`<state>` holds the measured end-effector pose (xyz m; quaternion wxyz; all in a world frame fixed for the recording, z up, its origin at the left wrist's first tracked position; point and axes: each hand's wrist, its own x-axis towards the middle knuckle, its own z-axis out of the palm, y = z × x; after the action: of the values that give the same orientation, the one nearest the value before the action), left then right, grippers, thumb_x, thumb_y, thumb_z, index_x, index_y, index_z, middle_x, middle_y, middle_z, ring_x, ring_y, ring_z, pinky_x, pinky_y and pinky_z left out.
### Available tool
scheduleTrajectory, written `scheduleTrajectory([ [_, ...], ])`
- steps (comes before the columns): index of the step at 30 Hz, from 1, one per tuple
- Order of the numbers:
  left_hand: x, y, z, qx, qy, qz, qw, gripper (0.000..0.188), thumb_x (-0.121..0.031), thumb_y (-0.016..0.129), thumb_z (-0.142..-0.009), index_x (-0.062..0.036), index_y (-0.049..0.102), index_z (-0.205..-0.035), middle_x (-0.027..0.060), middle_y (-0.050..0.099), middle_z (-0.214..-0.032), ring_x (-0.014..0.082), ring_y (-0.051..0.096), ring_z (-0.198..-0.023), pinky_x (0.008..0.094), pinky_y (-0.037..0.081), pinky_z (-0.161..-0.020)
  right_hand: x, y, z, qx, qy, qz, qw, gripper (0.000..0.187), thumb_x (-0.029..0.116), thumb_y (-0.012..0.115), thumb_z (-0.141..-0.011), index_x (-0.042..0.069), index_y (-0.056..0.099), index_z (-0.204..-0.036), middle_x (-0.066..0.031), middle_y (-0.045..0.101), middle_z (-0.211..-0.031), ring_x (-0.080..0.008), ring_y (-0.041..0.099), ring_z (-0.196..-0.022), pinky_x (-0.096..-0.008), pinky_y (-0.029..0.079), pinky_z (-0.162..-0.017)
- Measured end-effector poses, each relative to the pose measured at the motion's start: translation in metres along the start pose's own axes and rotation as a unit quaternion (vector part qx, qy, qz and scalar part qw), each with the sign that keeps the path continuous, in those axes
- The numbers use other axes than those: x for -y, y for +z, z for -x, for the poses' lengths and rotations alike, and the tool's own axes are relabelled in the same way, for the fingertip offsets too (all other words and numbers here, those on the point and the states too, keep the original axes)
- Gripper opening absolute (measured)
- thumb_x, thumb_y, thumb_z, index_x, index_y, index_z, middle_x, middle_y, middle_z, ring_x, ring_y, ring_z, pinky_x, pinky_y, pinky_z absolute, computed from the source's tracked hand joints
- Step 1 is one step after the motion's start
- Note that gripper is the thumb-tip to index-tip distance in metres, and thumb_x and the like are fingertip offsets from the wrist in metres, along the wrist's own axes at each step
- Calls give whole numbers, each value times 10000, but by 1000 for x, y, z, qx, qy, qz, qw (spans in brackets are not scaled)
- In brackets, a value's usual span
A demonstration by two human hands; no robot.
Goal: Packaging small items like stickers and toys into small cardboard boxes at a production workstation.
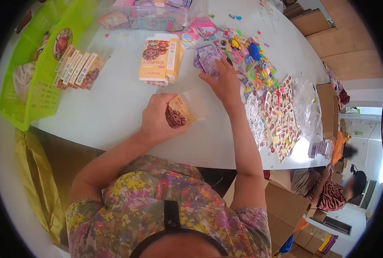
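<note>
My left hand (pixel 159 118) is closed around a small yellow-orange carton (pixel 179 112) printed with a colourful cartoon figure, and the carton's pale end flap stands open toward the right. Farther right, my right hand (pixel 226 84) reaches over a small pile of purple printed cards (pixel 208 58). Its thumb and fingers are spread, touching the cards. Just beyond my left hand lies a stack of flat yellow cartons (pixel 155 60) of the same kind. Past the right hand is a heap of small colourful plastic trinkets (pixel 253 56).
At the left, several filled cartons (pixel 81 69) stand in a row beside a green basket (pixel 41 101). A clear plastic bin (pixel 152 19) is at the back. Sticker sheets (pixel 281 114) and a clear bag (pixel 307 109) lie right. Another person (pixel 331 193) is at far right, near cardboard boxes (pixel 281 210).
</note>
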<state>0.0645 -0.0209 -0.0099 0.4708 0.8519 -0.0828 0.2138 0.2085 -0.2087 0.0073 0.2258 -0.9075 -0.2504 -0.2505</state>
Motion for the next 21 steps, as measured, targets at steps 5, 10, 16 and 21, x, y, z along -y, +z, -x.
scheduleTrajectory([
  [5, 3, -3, -5, -2, 0, 6, 1000, 712, -245, 863, -571, -68, 487, -1149, 114, 572, -1018, 322, 551, -935, 412, 481, -795, -1, -2, -12, 166, 52, 55, 983, 245, 269, 677, -849, 28, 658, -890, -138, 668, -919, -339, 644, -808, -414, 505, -688],
  [10, 2, -5, -4, 19, -4, 9, 1000, 724, -239, 866, -557, -69, 487, -1151, 113, 573, -1017, 324, 548, -936, 414, 481, -799, -20, -23, -5, 59, 31, 80, 995, 160, 215, 645, -862, 56, 662, -872, -125, 666, -830, -321, 650, -726, -399, 504, -625],
  [16, 4, 0, -2, -5, 11, -7, 1000, 732, -225, 869, -547, -73, 493, -1157, 105, 573, -1018, 318, 542, -937, 415, 483, -792, -23, -54, -3, -137, 89, -34, 986, 112, 119, 645, -891, 34, 706, -931, -83, 699, -773, -135, 655, -665, -285, 510, -594],
  [21, 6, -2, 2, 13, 7, -40, 999, 771, -270, 882, -558, -51, 475, -1174, 123, 551, -1021, 312, 546, -930, 412, 483, -791, 87, -110, 26, -87, 224, -324, 915, 97, 48, 630, -899, -28, 690, -909, -75, 690, -771, -114, 661, -682, -242, 517, -617],
])
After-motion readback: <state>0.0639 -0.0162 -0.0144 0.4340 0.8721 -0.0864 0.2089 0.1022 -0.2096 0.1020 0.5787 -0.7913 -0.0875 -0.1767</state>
